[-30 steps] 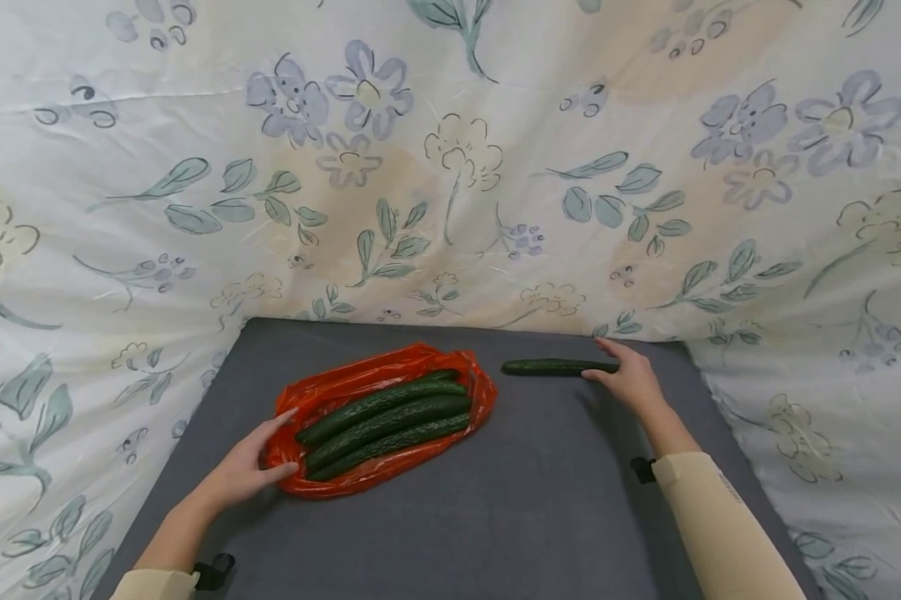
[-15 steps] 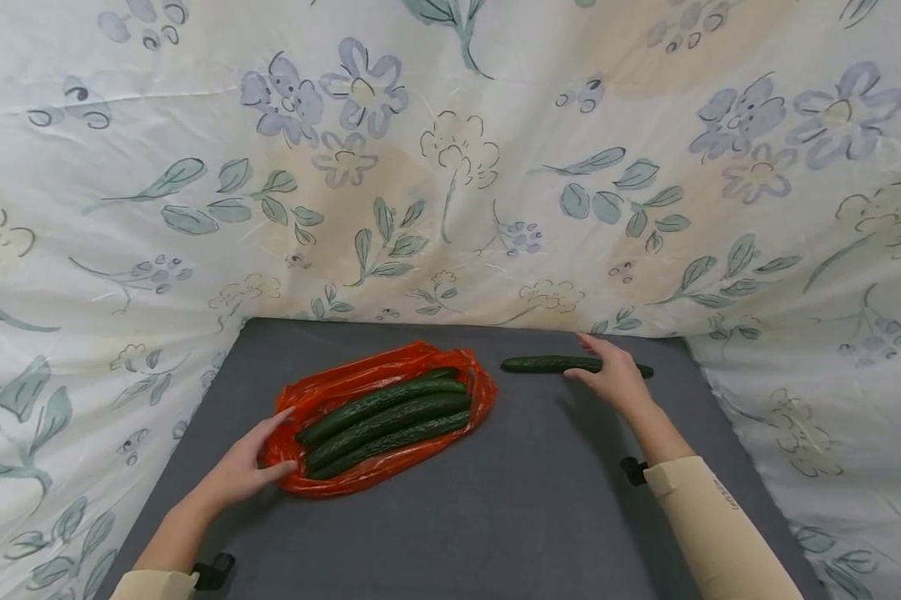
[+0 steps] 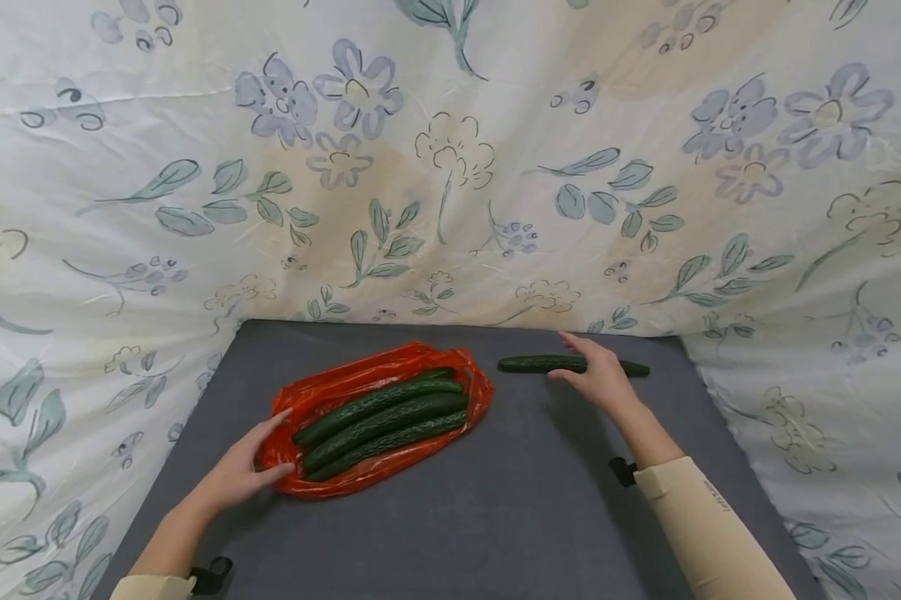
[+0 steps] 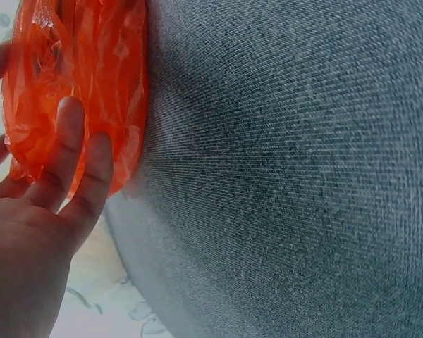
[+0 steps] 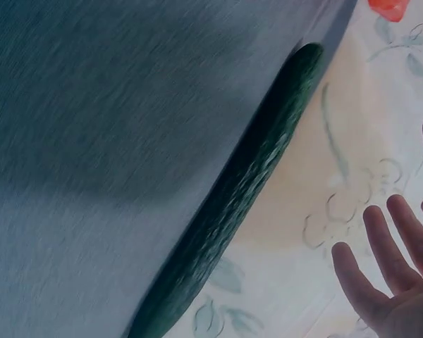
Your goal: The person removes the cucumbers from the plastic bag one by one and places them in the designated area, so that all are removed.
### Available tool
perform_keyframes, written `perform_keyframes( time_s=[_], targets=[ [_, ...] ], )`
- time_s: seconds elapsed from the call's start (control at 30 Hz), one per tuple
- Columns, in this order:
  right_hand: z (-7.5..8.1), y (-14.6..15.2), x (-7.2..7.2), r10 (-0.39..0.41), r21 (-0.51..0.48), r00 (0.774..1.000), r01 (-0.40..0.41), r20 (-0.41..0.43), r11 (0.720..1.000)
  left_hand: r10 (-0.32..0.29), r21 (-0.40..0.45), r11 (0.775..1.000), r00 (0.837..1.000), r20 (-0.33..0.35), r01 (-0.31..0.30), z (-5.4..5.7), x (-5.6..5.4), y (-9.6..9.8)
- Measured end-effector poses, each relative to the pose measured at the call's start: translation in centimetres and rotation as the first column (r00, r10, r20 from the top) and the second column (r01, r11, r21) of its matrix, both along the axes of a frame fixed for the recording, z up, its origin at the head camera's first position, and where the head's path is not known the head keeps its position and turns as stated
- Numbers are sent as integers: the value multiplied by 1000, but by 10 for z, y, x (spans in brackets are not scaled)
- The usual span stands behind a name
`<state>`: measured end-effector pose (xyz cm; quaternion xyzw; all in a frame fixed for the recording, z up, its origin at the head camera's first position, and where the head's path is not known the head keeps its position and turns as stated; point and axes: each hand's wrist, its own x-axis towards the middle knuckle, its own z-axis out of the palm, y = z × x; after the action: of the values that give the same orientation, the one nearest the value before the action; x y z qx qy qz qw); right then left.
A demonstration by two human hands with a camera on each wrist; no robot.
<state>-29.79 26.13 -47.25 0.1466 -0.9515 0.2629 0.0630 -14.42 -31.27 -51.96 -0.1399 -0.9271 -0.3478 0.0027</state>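
An orange plastic bag (image 3: 330, 392) at the grey mat's (image 3: 495, 500) centre holds four cucumbers (image 3: 382, 417). The left hand (image 3: 243, 467) presses its seven-o'clock edge, fingers straight. The right hand (image 3: 596, 375), fingers spread, hovers over a lone cucumber (image 3: 525, 364) at one o'clock.

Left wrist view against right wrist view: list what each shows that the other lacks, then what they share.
Only the left wrist view shows the left hand, its fingers lying straight against the crumpled orange plastic bag.

Only the right wrist view shows the lone cucumber lying on the cloth, and the right hand, fingers spread and apart from the cucumber.

Both show the grey cloth surface and a strip of the floral sheet beyond its edge.
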Motion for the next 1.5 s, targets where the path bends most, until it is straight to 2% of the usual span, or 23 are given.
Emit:
perform_keyframes(
  time_s=[0.2, 0.43, 0.73, 1.0, 1.33, 1.5],
  targets=[
    [4, -13, 3, 46, -36, 999, -46, -1, 998, 8, -15, 1000, 1000, 29, -8, -2, 0, -1],
    [7, -28, 5, 75, -85, 997, -77, -28, 993, 18, -26, 1000, 999, 33, -17, -4, -2, 0],
    [10, -49, 7, 117, -88, 993, -119, -30, 989, 10, -7, 1000, 999, 38, -9, -8, 0, -1],
    [12, -65, 8, 152, -76, 988, -153, -17, 985, 7, -5, 1000, 1000, 11, -7, -7, 0, -1],
    [13, -90, 7, 201, -95, 980, -201, -1, 975, 18, 11, 1000, 999, 49, -19, -9, 2, 0],
    [13, -104, 8, 243, -102, 970, -240, 10, 965, 19, 2, 1000, 998, 52, -19, -6, 2, 0]
  ],
)
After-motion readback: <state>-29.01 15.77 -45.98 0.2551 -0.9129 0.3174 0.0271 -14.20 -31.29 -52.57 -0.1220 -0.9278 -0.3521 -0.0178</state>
